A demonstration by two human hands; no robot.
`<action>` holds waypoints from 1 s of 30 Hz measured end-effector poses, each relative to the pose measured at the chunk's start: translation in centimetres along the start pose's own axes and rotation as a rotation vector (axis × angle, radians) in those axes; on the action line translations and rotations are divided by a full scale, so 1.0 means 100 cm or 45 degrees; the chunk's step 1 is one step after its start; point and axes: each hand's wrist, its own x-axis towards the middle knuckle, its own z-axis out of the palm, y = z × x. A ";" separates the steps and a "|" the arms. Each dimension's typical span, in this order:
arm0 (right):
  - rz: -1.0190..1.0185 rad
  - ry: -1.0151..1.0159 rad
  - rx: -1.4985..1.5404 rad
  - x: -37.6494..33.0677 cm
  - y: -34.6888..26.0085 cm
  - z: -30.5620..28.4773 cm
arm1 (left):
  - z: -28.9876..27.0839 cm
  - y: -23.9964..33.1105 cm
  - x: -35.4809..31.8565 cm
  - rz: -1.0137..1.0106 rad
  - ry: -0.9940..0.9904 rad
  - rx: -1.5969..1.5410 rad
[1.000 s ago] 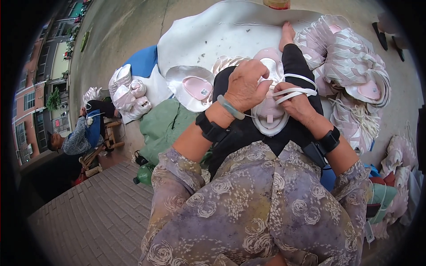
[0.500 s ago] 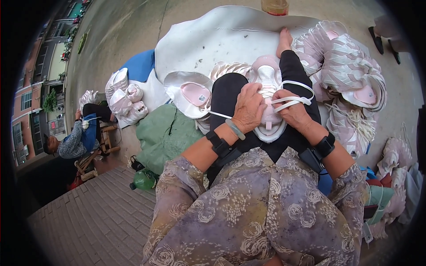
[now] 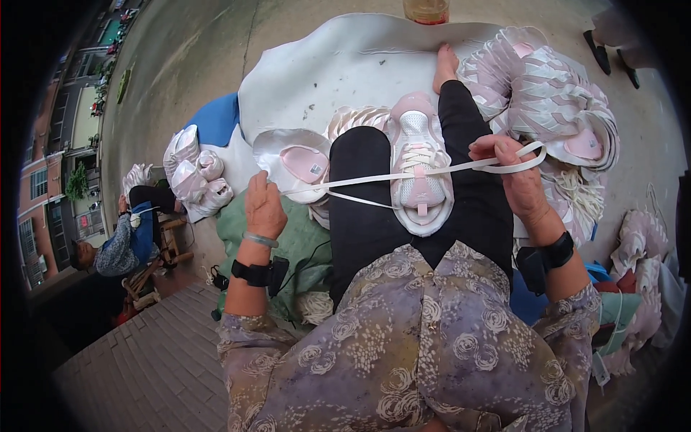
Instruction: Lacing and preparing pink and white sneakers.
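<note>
Shoe [image 3: 419,167] lies on your lap, across the black trouser legs [image 3: 363,194], toe pointing away from you twd the white sheet [image 3: 338,65] on the ground. It's a pink-and-white sneaker: white mesh upper, pale pink trim round toe and sides, pink tab at the tongue end nearest you, thick white sole rim. Laces crisscross the front in white.

White lace [image 3: 374,178] is flat, ribbon-like, pulled taut sideways across the shoe's middle. One run goes left to your left hand [image 3: 264,209], w/ a second strand slanting below it; other end loops at your right hand [image 3: 520,180].

L hand: clenched around the lace end, knuckles up, just beside left thigh, over the green bag [image 3: 302,245]. R hand: grasping the lace loop betw. thumb and fingers, raised beside right knee. Both wrists carry black bands.

Around: shoe upper w/ pink insole [image 3: 296,162] just left of your knee; pile of pink-white uppers [image 3: 547,93] at the sheet's right edge; smaller pile [image 3: 191,173] at its left edge beside blue cloth [image 3: 216,119]. Another person [image 3: 119,241] sits far left on a wooden stool.
</note>
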 end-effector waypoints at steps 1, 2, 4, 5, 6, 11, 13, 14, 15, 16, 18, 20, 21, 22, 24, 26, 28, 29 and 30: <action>0.024 0.011 0.133 -0.005 -0.003 -0.006 | -0.002 -0.015 -0.010 -0.090 -0.049 0.078; 0.041 -0.024 0.165 -0.009 -0.004 -0.014 | -0.001 -0.032 -0.023 -0.096 -0.055 0.085; 0.052 -0.157 0.222 -0.017 -0.011 -0.035 | 0.003 -0.051 -0.038 -0.320 -0.143 0.244; 0.088 -0.137 0.266 -0.021 -0.010 -0.047 | 0.006 -0.052 -0.039 -0.320 -0.144 0.238; 0.109 -0.077 0.256 -0.026 -0.012 -0.059 | 0.004 -0.048 -0.034 -0.451 -0.343 0.322; 0.341 0.182 0.128 -0.049 -0.001 -0.108 | 0.015 -0.008 -0.009 -0.186 -0.207 0.070; 0.824 0.101 -0.541 -0.062 0.030 -0.138 | 0.008 0.033 0.017 0.080 0.007 -0.286; 0.705 -0.070 -1.174 -0.065 0.041 -0.146 | 0.004 0.056 0.031 0.191 0.064 -0.441; 0.544 -0.256 -1.795 -0.065 0.050 -0.149 | 0.003 0.073 0.043 0.277 0.092 -0.516; 0.436 -0.104 -2.105 -0.059 0.054 -0.132 | 0.004 0.089 0.048 0.352 0.113 -0.586; 0.145 0.240 -1.453 -0.040 0.044 -0.086 | 0.007 0.113 0.057 0.415 0.096 -0.678; -0.277 0.148 -1.147 -0.023 0.038 -0.041 | 0.011 0.133 0.065 0.451 0.105 -0.706; -0.356 -0.001 -1.145 -0.015 0.040 -0.025 | 0.012 0.138 0.068 0.461 0.132 -0.707; -0.410 -0.106 -1.142 -0.008 0.039 -0.008 | 0.015 0.141 0.070 0.467 0.132 -0.708; -0.537 -0.171 -1.353 0.002 0.053 0.005 | 0.020 0.144 0.072 0.435 0.079 -0.720; -0.468 -0.226 -1.436 0.011 0.057 0.010 | 0.023 0.147 0.074 0.448 0.135 -0.721; -0.452 -0.163 -1.409 0.021 0.056 0.015 | 0.025 0.148 0.071 0.458 0.183 -0.726; -0.446 -0.161 -1.405 0.027 0.055 0.017 | 0.026 0.148 0.070 0.433 0.174 -0.737; -0.284 -0.210 -1.122 0.033 0.051 0.021 | 0.026 0.149 0.069 0.403 0.167 -0.748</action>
